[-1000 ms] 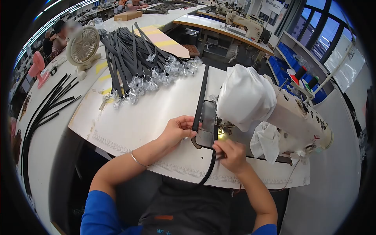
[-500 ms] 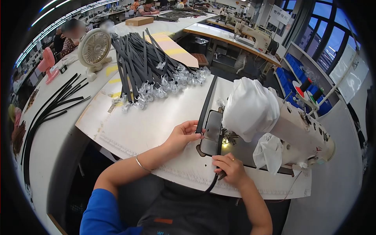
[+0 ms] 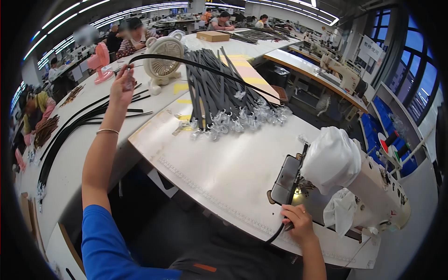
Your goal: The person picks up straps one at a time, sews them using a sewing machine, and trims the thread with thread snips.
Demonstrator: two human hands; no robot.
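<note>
My left hand is raised at the upper left, its fingers closed on the end of a long black strap that arches right over the strap pile. At the sewing machine, my right hand pinches a black strap near the table's front edge; a dark tool handle shows under its fingers. That strap runs up beside the dark metal plate to the lit needle area. White cloth wraps the machine head. Whether the two straps are one piece, I cannot tell.
Black straps with clear-wrapped hooks lie piled on the white table. Beyond stand a cream fan, a pink fan and a cardboard box. More straps lie left. Several people sit farther back.
My left hand has moved from beside the metal plate far up and left, drawing a strap end with it. The view has swung left and up. My right hand stays by the machine.
</note>
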